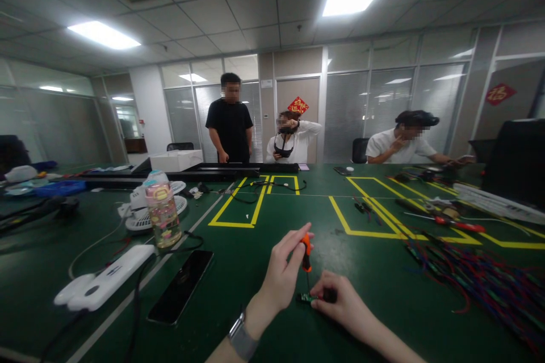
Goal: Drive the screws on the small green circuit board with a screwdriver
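Note:
My left hand [286,264], with a watch on its wrist, is closed around the handle of an orange and black screwdriver [306,254]. The screwdriver stands nearly upright, its thin shaft pointing down to a small green circuit board [305,298] on the table. Whether the tip touches the board is too small to tell. Pinched between thumb and fingers of my right hand [340,298] is the right end of that board, low over the green table. Part of the board is hidden by these fingers.
To the left lie a black phone [182,288], a white device [108,277] and a bottle [163,215]. Bundled red and blue wires [472,283] cover the right side, with a red screwdriver [460,224] behind them. Yellow tape [232,225] marks the table. Three people are across it.

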